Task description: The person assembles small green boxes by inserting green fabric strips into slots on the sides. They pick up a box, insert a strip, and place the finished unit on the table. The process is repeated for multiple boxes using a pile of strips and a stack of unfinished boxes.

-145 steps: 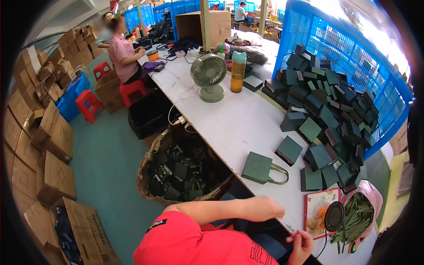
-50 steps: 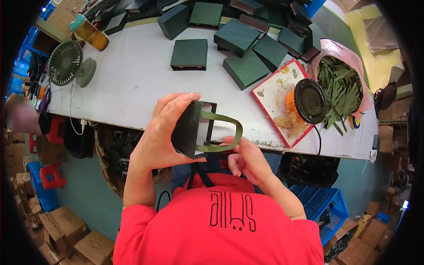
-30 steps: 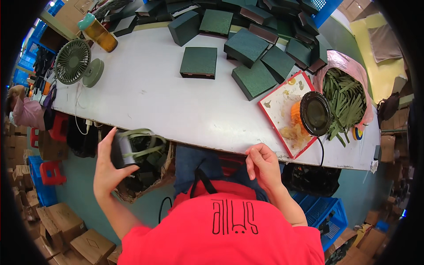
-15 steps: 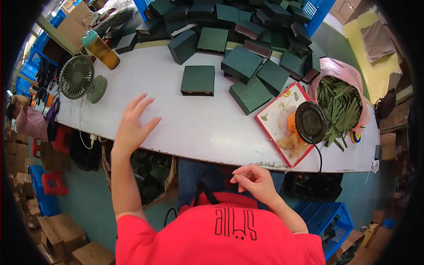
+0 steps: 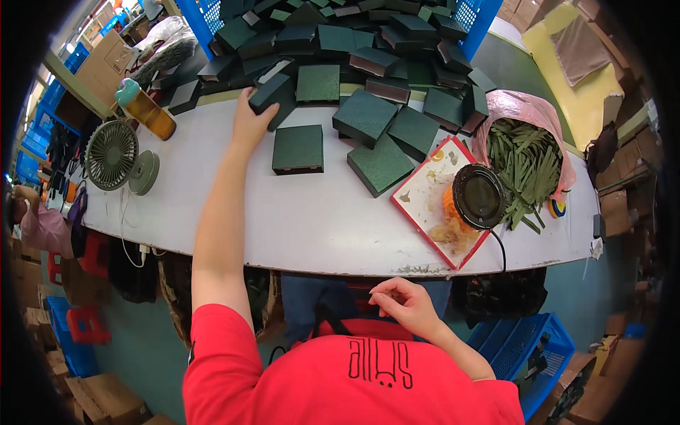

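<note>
At the front of the piled boxes, my left hand point(image 5: 249, 122) reaches across the table, its thumb and fingers around the sides of a dark green box point(image 5: 274, 96) that stands tilted. A single green box point(image 5: 297, 149) lies flat on the table, just nearer to me than that hand. Another green box point(image 5: 318, 83) sits to the right of the gripped one. My right hand point(image 5: 405, 303) hovers by the table's front edge with its fingers curled and closed; whatever may be inside them is hidden.
Many green boxes point(image 5: 365, 117) fill the back. At right, a black-rimmed round pot point(image 5: 480, 197) stands on a stained, red-edged board point(image 5: 423, 202), beside a pink bag point(image 5: 556, 117) of green strips point(image 5: 528, 159). A fan point(image 5: 113, 154) and bottle point(image 5: 145, 110) stand left on the white table point(image 5: 333, 234).
My left hand has moved forward from above the table and taken hold of a green box by the pile. The right hand stays curled by the edge. The whole view has shifted slightly.
</note>
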Available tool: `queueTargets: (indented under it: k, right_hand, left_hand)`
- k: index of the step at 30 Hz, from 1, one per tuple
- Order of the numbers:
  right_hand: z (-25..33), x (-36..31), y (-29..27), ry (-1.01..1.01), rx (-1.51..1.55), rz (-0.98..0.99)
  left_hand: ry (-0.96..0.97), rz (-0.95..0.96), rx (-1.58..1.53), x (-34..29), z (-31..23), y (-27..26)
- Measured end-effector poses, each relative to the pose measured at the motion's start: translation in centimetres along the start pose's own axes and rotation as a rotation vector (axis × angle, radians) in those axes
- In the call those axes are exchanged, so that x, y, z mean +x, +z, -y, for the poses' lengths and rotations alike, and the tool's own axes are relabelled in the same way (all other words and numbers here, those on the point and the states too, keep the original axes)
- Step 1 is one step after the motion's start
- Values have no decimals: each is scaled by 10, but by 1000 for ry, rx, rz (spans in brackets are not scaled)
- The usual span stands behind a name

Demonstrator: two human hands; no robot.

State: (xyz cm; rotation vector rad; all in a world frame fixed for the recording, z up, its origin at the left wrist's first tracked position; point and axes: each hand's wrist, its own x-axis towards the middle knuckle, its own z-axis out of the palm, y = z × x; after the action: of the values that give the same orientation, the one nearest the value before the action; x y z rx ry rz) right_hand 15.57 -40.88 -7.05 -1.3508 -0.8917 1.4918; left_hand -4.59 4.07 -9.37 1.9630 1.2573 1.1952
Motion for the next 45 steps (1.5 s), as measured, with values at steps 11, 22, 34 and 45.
queueTargets:
  k: [11, 22, 34, 45]
  right_hand:
    - [-3, 5, -11, -21, -138, -42]
    - [0, 26, 9, -69, -212, -29]
    - [-3, 65, 16, -311, -606, -131]
    - [-9, 76, 21, -494, -860, -125]
  left_hand:
    - [-620, 242, -27, -100, -47, -90]
    - [-190, -401, 429, -13, 61, -179]
    - [-597, -676, -251, 94, 170, -173]
    - [-723, -1049, -69, 144, 220, -199]
